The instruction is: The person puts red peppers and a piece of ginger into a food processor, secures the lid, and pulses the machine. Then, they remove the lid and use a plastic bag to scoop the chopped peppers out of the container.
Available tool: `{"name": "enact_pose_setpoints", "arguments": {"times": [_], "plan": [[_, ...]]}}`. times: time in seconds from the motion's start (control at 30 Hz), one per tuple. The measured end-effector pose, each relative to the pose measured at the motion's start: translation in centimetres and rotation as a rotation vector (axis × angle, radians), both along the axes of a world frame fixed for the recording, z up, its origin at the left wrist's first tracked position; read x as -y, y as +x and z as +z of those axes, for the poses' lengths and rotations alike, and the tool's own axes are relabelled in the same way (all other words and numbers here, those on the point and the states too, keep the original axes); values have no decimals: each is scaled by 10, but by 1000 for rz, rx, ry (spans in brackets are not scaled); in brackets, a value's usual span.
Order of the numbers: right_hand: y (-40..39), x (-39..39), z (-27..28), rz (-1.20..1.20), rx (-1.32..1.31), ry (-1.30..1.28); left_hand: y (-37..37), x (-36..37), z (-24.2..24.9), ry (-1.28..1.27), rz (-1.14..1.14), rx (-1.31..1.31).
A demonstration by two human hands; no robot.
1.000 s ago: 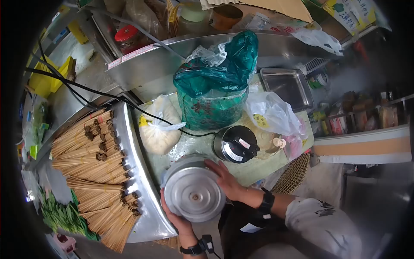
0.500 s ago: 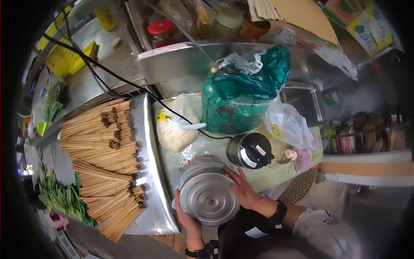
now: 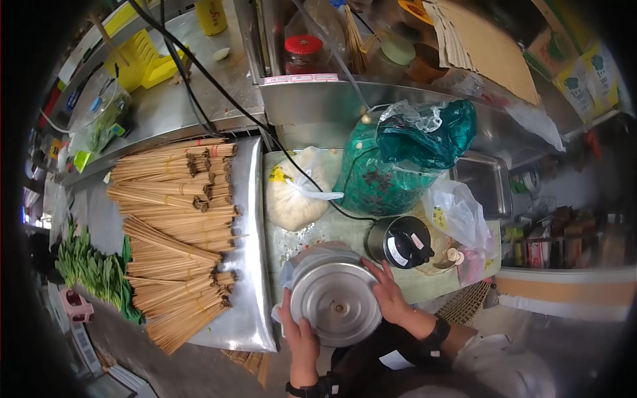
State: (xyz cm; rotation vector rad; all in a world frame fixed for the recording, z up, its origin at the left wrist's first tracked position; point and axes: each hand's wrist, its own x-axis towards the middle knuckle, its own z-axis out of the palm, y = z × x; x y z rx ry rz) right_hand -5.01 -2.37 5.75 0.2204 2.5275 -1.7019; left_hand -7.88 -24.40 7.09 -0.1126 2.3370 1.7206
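Note:
A round metal lid point(image 3: 336, 292), ringed and with a small fixing at its centre, lies between my two hands at the front edge of the table. Along its left rim my left hand point(image 3: 300, 338) grips with fingers pointing away from me. On the right side my right hand point(image 3: 391, 298) holds the rim, thumb and fingers curved along it. Crumpled clear plastic point(image 3: 312, 255) shows behind the lid's far edge; what lies beneath is hidden. Just beyond my right fingers stands a black-topped metal appliance point(image 3: 400, 242) with a cable.
Bundles of wooden skewers point(image 3: 176, 245) cover a metal tray point(image 3: 249, 292) on the left. A tied bag of pale food point(image 3: 298, 196) and a large green plastic bag point(image 3: 391, 172) stand behind. Leafy greens point(image 3: 96, 268) lie far left. A black cable point(image 3: 229, 99) crosses overhead.
The view has turned, so the table and its things sit further right in the picture. Both hands stay on the lid, which appears slightly tilted compared with before.

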Motion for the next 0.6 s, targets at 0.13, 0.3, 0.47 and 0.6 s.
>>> {"name": "enact_pose_setpoints", "arguments": {"times": [0.13, 0.3, 0.47, 0.6], "plan": [[-4, 4, 13, 20, -66, 37, -4, 3, -3, 71, 49, -28], [-5, 11, 35, 64, -92, 89, 1, 9, 9, 204, 111, -48], [0, 18, 56, 97, -99, 127, 17, 13, 0, 341, 223, -67], [8, 34, 66, 140, -119, 220, 23, 20, 8, 602, 357, 134]]}}
